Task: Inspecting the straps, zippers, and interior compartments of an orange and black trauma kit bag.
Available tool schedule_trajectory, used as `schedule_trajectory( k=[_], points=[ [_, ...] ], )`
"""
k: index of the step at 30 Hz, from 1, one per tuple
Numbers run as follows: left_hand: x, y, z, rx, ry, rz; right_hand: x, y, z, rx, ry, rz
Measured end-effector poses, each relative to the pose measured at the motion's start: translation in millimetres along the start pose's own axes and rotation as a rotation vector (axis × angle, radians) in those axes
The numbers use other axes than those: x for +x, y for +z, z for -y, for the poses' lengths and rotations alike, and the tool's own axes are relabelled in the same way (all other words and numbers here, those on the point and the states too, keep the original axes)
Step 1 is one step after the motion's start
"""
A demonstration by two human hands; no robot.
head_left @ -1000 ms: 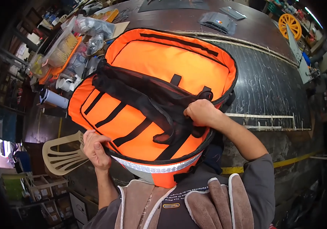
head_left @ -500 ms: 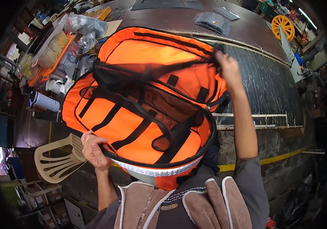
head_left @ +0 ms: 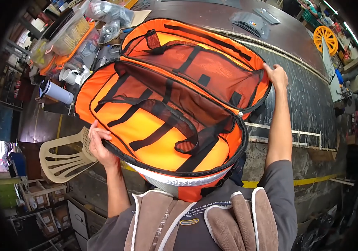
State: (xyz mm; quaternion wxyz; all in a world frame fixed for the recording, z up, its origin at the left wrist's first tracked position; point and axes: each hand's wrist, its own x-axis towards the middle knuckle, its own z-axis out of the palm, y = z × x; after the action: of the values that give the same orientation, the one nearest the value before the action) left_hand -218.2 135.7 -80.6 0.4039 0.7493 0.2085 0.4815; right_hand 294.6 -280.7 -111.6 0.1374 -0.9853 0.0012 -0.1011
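A bright orange bag (head_left: 156, 136) lies spread wide in front of me, its two halves joined along a middle seam and its black zipper edge undone. Black mesh (head_left: 216, 69) covers much of the far half. A mesh flap with a black-bound edge (head_left: 179, 119) hangs loose over the near half, above black straps. My left hand (head_left: 103, 144) grips the near half's rim at the left, its fingertips over the edge. At the far half's right end, my right hand (head_left: 276, 77) is closed on the rim. A silver reflective strip (head_left: 174, 178) runs along the near side.
The bag rests partly on a dark worktable (head_left: 296, 88). Left of it stand a white bottle (head_left: 57, 92), white cups (head_left: 69, 76) and a clear plastic bin (head_left: 68, 37). Grey plastic packets (head_left: 248, 24) lie at the back. A beige plastic chair (head_left: 64, 157) is at my left.
My right hand has moved outward to the right. The far half's mesh, bunched and lifted before, now lies flatter. The bag has opened out wider, while my left hand keeps to the near rim.
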Motion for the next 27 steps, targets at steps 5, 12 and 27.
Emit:
schedule_trajectory(
  k=[5, 12, 27],
  points=[
    [26, 40, -23, -0.189, 0.158, -0.104, -12, 4, -13, 0.045, 0.023, 0.041],
    [98, 73, -40, -0.582, 0.494, 0.017, -101, -12, -134, 0.398, 0.36, -0.355],
    [149, 201, 38, 0.075, -0.033, 0.86, -264, -44, -167, 0.806, 0.343, -0.237]
  ],
)
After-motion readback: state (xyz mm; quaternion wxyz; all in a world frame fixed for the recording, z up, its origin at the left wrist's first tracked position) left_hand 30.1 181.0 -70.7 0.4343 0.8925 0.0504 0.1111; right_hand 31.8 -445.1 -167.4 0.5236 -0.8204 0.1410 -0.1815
